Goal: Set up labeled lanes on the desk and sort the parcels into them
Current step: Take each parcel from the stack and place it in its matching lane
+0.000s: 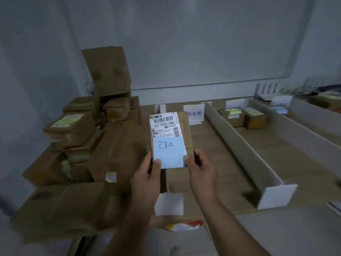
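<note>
Centre frame, a person holds a flat brown parcel (pixel 186 132) upright above the wooden desk (pixel 214 163). The left hand (pixel 145 179) and right hand (pixel 201 170) each grip its lower edge, with both thumbs pressed on a blue handwritten note (pixel 168 154) that covers the lower part of the shipping label (pixel 164 124). A pile of cardboard boxes (pixel 73 130) fills the left of the frame. To the right, a white divider (pixel 239 145) fences off a lane where two small boxes (pixel 243 117) sit at the far end. A white sign card (pixel 194 114) stands just behind the parcel.
</note>
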Available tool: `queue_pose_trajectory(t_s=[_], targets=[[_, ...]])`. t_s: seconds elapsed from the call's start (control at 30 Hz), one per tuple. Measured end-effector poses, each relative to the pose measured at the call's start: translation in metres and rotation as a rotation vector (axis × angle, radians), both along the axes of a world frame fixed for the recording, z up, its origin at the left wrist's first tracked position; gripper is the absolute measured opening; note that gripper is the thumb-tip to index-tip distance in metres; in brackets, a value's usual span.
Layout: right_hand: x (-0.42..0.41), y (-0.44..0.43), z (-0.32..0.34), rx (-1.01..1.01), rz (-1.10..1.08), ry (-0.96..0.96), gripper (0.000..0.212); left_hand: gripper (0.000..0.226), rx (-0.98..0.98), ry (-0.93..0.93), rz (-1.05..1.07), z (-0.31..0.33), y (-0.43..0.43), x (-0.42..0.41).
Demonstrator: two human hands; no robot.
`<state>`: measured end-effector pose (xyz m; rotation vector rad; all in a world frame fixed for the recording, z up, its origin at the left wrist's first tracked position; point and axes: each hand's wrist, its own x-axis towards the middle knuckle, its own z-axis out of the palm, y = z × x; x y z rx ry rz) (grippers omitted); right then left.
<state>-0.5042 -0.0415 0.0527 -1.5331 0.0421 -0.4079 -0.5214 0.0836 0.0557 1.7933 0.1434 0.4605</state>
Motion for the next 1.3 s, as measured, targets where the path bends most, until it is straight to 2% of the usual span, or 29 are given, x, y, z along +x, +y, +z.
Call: queue_pose_trajectory(t_s=[0.3, 0.53, 0.7, 0.9, 1.3], targets=[[-0.016, -0.213, 0.009, 0.021, -0.237, -0.034, 0.020, 0.040, -0.064, -0.038, -0.209, 0.012, -0.218, 0.007], [-0.022, -0.337, 0.006, -0.022, -0.424, -0.026, 0.023, 0.031, -0.127, -0.021, -0.399, 0.007, -0.345, 0.017], [-0.015, -0.408, -0.002, -0.036, -0.516, 0.003, 0.019, 0.041, -0.076, -0.001, -0.495, -0.006, -0.418, 0.039], [0.028, -0.497, -0.011, -0.061, -0.586, 0.019, 0.023, 0.045, -0.070, 0.039, -0.564, -0.015, -0.510, 0.085], [0.155, -0.677, 0.007, -0.152, -0.605, 0.044, 0.016, 0.048, -0.087, 0.070, -0.554, -0.013, -0.693, 0.217]])
